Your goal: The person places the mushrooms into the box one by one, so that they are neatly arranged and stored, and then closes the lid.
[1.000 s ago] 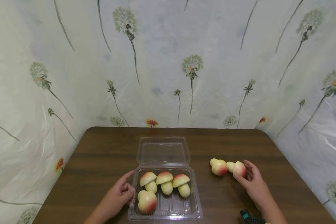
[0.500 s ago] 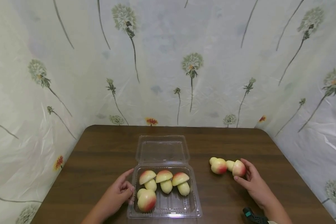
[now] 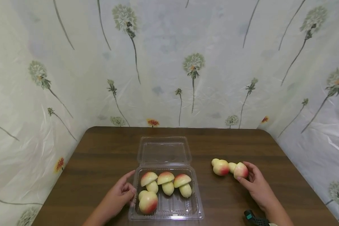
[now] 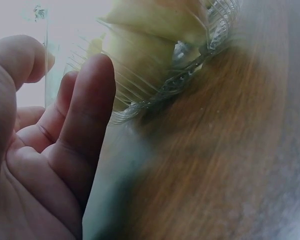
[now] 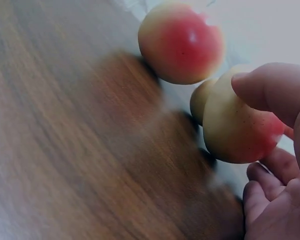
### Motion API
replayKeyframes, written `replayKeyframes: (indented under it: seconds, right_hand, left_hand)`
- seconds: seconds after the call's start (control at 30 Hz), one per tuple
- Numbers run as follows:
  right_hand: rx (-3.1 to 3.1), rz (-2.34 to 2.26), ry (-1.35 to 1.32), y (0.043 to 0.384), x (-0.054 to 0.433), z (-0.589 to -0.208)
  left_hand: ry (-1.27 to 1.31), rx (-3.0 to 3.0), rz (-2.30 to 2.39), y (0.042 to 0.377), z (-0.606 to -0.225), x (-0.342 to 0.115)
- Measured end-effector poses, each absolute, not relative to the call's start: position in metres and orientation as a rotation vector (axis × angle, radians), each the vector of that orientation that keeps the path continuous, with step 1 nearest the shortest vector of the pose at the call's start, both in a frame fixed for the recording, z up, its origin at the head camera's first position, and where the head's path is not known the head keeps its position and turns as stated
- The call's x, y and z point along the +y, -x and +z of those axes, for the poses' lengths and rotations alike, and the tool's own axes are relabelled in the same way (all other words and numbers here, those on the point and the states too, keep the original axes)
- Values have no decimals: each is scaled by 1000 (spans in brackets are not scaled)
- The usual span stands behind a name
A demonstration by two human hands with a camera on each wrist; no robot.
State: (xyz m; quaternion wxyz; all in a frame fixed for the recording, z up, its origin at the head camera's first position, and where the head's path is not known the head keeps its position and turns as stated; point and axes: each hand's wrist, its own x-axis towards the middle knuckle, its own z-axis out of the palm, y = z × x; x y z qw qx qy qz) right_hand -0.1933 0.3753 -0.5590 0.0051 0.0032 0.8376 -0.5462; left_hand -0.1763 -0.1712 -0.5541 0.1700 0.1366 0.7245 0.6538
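Note:
A pale yellow toy mushroom with a red-tinted cap lies on its side at the right. My right hand pinches its cap, thumb in front and fingers behind; the right wrist view shows the thumb over the cap. Its stem points left toward a second toy mushroom. A clear plastic clamshell box stands open at centre-left with several similar mushrooms inside: three in a back row, one at front left. My left hand rests against the box's left side, index finger extended, the other fingers loosely bent.
The box's lid lies folded back on the brown wooden table. A black device with a teal patch is by my right wrist. A flower-patterned sheet hangs behind the table and along both sides.
Half a second ago my right thumb was slightly off the mushroom's cap; now it is against it, and the mushroom has shifted slightly left. The left hand and the box stay put.

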Motion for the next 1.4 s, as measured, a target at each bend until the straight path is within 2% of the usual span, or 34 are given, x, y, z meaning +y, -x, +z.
replayKeyframes:
  seconds: [0.9,1.4]
  right_hand:
    - [2735,-1445,-167,193,373,-560]
    - [2763,-1547,-232,189,367,-559]
  left_hand:
    - [-363,2062,1853,176,-552,-171]
    - [-353,2050,1845,176,-551,-170]
